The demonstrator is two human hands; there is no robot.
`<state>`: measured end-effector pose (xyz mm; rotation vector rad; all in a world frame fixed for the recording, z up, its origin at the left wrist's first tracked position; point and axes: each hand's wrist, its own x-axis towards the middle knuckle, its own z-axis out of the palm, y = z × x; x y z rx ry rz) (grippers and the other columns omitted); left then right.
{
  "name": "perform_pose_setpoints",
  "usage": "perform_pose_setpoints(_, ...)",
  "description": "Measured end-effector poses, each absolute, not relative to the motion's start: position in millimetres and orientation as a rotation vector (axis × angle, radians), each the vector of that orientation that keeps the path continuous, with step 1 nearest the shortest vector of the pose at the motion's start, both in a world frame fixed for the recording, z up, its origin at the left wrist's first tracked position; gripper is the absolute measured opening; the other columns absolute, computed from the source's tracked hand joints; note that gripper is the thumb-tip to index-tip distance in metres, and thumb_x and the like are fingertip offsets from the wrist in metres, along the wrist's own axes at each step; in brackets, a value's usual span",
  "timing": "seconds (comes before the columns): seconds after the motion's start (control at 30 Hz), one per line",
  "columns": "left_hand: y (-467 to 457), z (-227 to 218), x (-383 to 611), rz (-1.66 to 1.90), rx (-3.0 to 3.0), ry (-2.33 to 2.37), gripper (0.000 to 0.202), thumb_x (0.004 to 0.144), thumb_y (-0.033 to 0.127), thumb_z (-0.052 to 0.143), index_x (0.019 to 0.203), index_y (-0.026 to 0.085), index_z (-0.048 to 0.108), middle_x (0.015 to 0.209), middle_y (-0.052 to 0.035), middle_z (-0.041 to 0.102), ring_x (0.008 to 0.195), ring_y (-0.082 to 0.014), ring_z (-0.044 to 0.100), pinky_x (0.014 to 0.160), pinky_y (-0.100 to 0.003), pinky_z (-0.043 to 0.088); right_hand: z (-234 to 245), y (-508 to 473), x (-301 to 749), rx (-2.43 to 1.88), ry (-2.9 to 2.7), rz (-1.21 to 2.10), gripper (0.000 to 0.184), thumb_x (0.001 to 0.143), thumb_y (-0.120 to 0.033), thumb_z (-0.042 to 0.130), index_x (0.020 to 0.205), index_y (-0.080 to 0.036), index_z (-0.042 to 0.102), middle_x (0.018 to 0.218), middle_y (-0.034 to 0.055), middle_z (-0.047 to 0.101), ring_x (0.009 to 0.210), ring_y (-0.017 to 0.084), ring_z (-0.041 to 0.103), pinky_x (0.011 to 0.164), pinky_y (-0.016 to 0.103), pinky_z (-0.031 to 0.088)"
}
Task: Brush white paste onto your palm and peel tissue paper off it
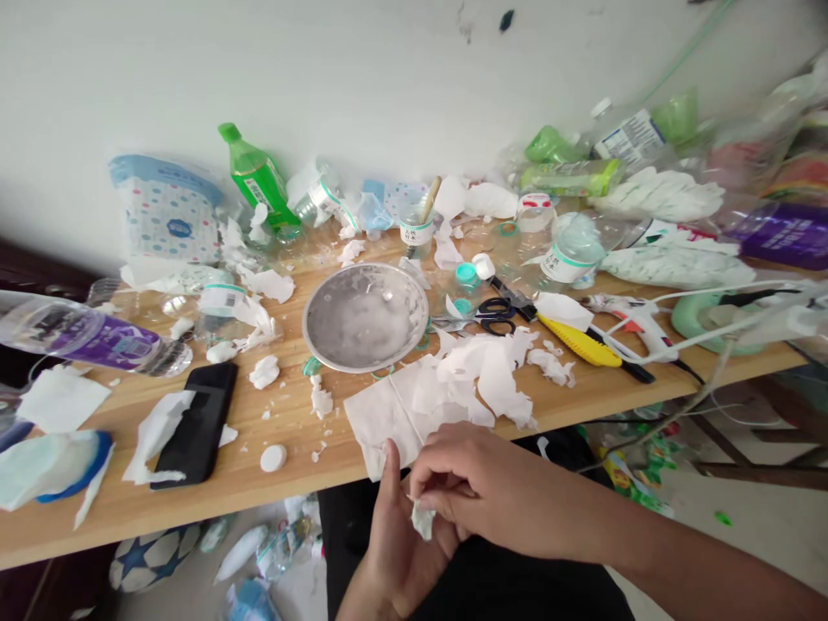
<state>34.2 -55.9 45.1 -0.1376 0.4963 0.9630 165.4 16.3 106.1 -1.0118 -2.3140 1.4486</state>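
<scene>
A pale wall (388,86) backs a cluttered wooden table (294,405). Just off its front edge, above the person's dark-clothed lap, is a small crumpled whitish scrap (423,523). The right hand (456,492) has a narrow grip, thumb and fingertips pinching the scrap. The left hand (401,543) is under it, palm up, grip wide with the thumb raised; its fingers are partly hidden.

Nearest on the table are a flat tissue sheet (381,414) and torn white paper (504,384). Beyond stands a steel bowl (323,315) with cloudy greyish contents, and to its right lie dark-handled scissors (498,326), a yellow-handled knife (575,338) and a glue gun (637,326). To the left are 1 white bottle cap (272,458), a black smartphone (210,405) partly under paper, and a purple-labelled bottle (120,338) on its side. Farther back, a green bottle (259,183) leans beside a polka-dot packet (165,203). A star-patterned ball (155,559) is below.
</scene>
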Motion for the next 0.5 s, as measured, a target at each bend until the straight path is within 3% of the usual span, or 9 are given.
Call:
perform_pose_setpoints(0.13,-49,57,43,1.03,-0.387,0.396,0.064,0.099,0.059,0.035,0.117,0.007,0.068,0.116,-0.014,0.074,0.113,-0.0193,0.067,0.099,-0.027,0.05,93,13,158,-0.921,-2.452,1.187,0.015,0.084,-0.01,0.074,0.083,-0.025,0.071,0.081,-0.0047,0.068,0.085,0.017,0.063,0.088,0.038,0.048)
perform_pose_setpoints(0.3,-45,59,47,1.122,-0.508,0.318,0.055,0.101,0.054,0.031,0.104,0.015,0.071,0.101,-0.0066,0.077,0.097,-0.0125,0.072,0.089,-0.021,0.054,95,14,164,-0.927,-2.502,1.01,0.019,0.089,-0.009,0.067,0.091,-0.027,0.073,0.099,0.0003,0.066,0.095,0.02,0.062,0.087,0.038,0.053)
perform_pose_setpoints(0.4,-45,57,49,1.155,-0.41,0.379,0.052,0.102,0.049,0.033,0.103,0.016,0.074,0.105,-0.007,0.077,0.109,-0.0152,0.069,0.099,-0.025,0.051,103,12,166,-0.978,-2.282,1.067,0.025,0.099,-0.013,0.051,0.116,-0.024,0.065,0.119,0.0044,0.064,0.112,0.019,0.06,0.099,0.036,0.052)
perform_pose_setpoints(0.5,-48,54,60,1.192,-0.157,0.653,0.053,0.093,0.062,0.047,0.11,0.021,0.076,0.123,-0.01,0.072,0.128,-0.0274,0.059,0.105,-0.038,0.05,102,2,154,-0.91,-2.108,0.962,0.035,0.106,-0.033,0.038,0.135,-0.017,0.051,0.136,0.0117,0.058,0.132,0.021,0.05,0.111,0.038,0.045)
